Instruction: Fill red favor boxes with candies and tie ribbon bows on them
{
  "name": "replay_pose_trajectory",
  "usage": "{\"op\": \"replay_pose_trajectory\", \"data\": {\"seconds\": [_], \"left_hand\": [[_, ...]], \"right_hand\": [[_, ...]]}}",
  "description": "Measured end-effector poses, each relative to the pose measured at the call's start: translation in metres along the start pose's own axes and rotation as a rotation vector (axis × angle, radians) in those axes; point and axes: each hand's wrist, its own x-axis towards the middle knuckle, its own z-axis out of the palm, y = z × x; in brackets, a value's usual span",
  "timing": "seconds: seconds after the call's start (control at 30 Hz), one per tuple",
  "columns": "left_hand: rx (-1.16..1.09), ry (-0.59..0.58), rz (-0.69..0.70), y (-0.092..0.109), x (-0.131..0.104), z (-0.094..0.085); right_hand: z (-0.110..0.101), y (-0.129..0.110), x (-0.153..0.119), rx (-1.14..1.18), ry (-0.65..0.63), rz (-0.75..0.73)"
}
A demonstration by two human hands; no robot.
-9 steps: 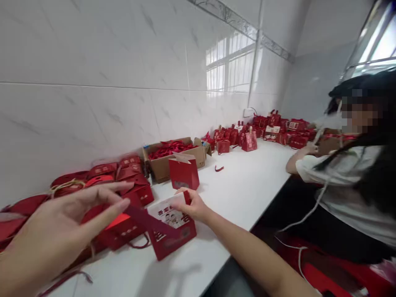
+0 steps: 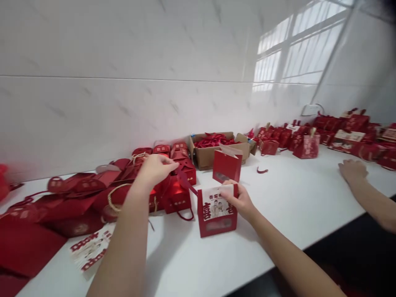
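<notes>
Left hand (image 2: 157, 170): ribbon (image 2: 186, 180), right hand (image 2: 240, 199): box (image 2: 217, 214) (“吾家”)

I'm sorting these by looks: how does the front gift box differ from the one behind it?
The front gift box shows a white panel with printed figures; the rear gift box, plain red. The right hand grips the front one; the rear one stands unheld. Both have a window low down.
</notes>
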Motion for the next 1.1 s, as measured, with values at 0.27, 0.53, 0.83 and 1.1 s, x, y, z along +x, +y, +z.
{"op": "replay_pose_trajectory", "data": {"seconds": [0.27,0.53,0.83,1.1], "left_hand": [[-0.317,-0.123,0.177,-0.002,0.003,0.008],[-0.299,0.157,0.311,0.01,-0.005,0.012],[-0.303,0.072,0.34,0.023,0.01,0.033],[-0.295,-0.011,0.428,0.026,0.016,0.057]], "right_hand": [[-0.004,0.004,0.0,-0.131,-0.015,-0.053],[-0.005,0.007,-0.003,-0.128,-0.017,-0.023],[-0.023,-0.047,0.036,-0.203,0.274,-0.381],[0.005,-0.116,0.089,-0.49,0.014,-0.171]]}}
